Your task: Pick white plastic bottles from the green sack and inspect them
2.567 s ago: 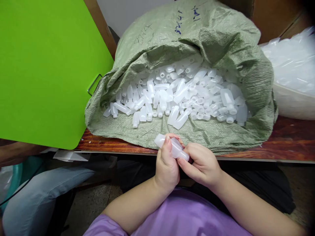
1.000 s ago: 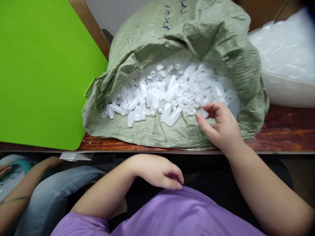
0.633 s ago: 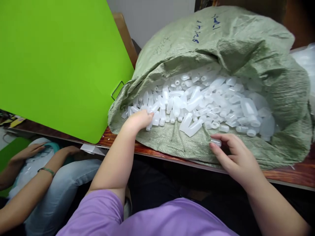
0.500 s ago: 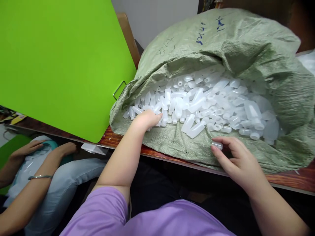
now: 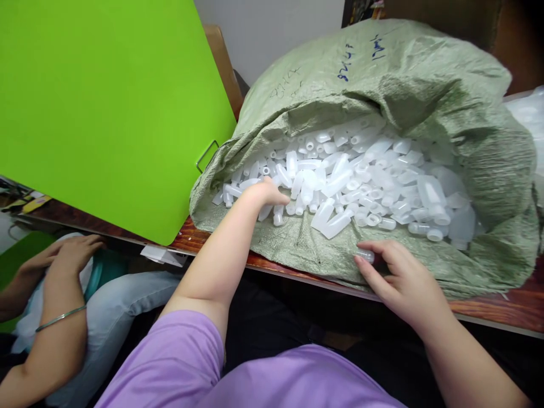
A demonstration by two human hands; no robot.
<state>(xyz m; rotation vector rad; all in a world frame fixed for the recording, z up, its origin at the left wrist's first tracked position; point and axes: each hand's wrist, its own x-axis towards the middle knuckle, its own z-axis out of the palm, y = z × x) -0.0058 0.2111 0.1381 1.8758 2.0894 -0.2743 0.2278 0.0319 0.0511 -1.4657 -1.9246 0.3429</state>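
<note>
A green woven sack (image 5: 382, 73) lies open on the wooden table (image 5: 501, 309), full of small translucent white plastic bottles (image 5: 340, 175) and caps. My left hand (image 5: 267, 192) reaches into the left side of the pile, its fingers curled down among the bottles; whether it grips one is hidden. My right hand (image 5: 403, 280) rests on the sack's front lip and pinches a small clear cap (image 5: 365, 255) between thumb and fingers.
A large bright green board (image 5: 106, 107) stands at the left, with a metal clip (image 5: 206, 156) at its edge. Another person sits at the lower left, hands (image 5: 72, 255) on a bag in the lap. A clear plastic bag (image 5: 527, 113) shows at the right edge.
Earlier both hands held one bottle at the table edge. Then my right hand picked a cap from the pile and drew it to the sack's lip, while my left hand reached into the bottles.
</note>
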